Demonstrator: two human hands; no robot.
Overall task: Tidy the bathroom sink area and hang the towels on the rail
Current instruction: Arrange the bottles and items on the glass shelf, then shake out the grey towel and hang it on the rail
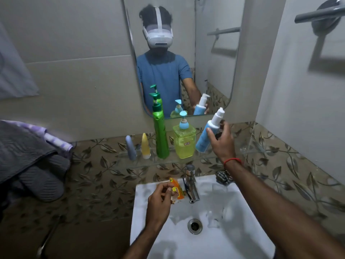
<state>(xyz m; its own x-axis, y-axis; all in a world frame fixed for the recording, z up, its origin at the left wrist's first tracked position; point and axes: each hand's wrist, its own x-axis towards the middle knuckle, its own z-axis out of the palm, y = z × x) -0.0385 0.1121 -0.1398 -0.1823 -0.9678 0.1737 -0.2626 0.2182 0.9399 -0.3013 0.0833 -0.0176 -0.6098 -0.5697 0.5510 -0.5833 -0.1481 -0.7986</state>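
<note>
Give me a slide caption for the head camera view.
Right hand sets blue pump bottle on glass shelf; left hand holds orange packet.

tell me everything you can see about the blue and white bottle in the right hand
The blue and white bottle is a slim plastic-looking cylinder, light blue in the body with a white upper part and pump top. It is tilted, top leaning right, held by the right hand over the glass shelf, beside the yellow soap dispenser. The mirror reflects it.

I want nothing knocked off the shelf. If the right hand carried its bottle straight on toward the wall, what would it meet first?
Probably the tiled wall, or the glass shelf below. The right hand holds the blue bottle tilted, right of the yellow dispenser; depth is unclear.
</note>
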